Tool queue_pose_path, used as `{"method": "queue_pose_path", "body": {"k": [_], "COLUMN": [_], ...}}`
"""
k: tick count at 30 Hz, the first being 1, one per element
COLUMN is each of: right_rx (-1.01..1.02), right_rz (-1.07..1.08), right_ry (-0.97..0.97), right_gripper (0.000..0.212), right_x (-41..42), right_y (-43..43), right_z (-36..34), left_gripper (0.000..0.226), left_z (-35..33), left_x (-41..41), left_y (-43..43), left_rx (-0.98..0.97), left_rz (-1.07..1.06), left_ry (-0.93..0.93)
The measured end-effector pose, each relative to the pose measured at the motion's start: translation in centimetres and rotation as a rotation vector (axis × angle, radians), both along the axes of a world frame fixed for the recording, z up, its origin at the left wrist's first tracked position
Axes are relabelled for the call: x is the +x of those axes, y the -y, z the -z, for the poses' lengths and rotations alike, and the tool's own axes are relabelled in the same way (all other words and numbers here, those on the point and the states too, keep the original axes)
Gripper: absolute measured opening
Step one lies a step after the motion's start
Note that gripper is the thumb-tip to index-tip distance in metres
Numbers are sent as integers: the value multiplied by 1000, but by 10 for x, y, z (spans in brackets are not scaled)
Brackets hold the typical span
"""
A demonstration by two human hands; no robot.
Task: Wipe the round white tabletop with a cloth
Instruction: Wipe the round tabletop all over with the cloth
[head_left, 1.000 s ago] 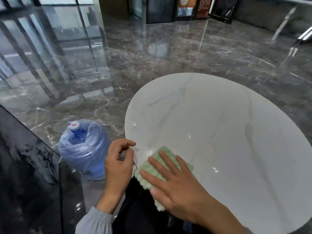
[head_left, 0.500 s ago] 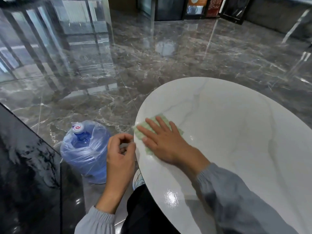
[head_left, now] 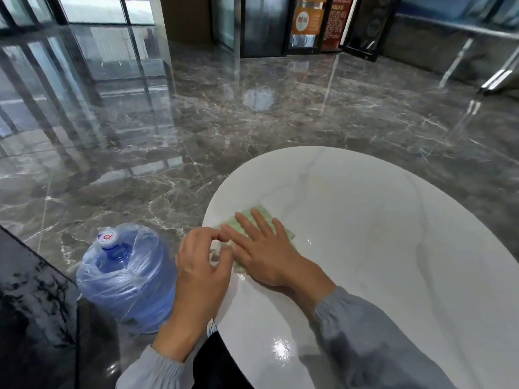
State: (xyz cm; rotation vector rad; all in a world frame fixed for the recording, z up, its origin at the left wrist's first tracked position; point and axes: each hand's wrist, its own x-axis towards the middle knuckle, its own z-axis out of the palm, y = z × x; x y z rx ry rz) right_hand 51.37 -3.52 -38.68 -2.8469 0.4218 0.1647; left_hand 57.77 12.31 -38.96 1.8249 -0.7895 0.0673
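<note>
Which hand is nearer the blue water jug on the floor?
Left. The left hand is at the tabletop edge, beside the water jug; the right hand lies flat on the green cloth, farther in.

Cool daylight comes in through the tall glass panels [head_left: 92, 12] at the upper left, and the scene is evenly bright. The polished dark floor [head_left: 280, 130] mirrors their frames as long pale streaks and carries 1 hazy round patch of glare farther back. The glossy white tabletop [head_left: 379, 234] shows 1 hard highlight near its front rim and a tiny glint beside the right hand [head_left: 264, 256], which casts a soft shadow beneath its wrist. The wide lens bows straight lines toward the edges. The left hand [head_left: 196, 265] is slightly smeared at its fingers [head_left: 209, 233], and the lower right sleeve [head_left: 379, 346] is soft.
</note>
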Motion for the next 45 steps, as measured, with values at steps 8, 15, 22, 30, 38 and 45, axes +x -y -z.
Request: {"method": "queue_pose_path", "body": {"k": [8,15,22,30,38,45], "right_rx": [-16,57,8,22,-7,-13], "right_rz": [84,129,135,201,62,81], "right_ry": [-61,-31,-25,-91,-33,-84], "right_gripper": [51,51,53,56,53,54], "right_x": [-169,-174,-36,114,-7,-160], "right_y": [-28,-26,56,112,44,-34], "right_z": [-5,-9,4,-2,-5,-13], "left_gripper": [25,22,18,16,19,18], "left_z": [-4,11,19,19,16,11], "left_x": [-21,-23,-22,-14,-18,-21], "left_y": [12,13,16,18,16,16], "left_rx": [290,311,263,340,369,371], "left_rz": [267,288,58,61,44,57], "left_ry": [231,339,311,331,277,321]}}
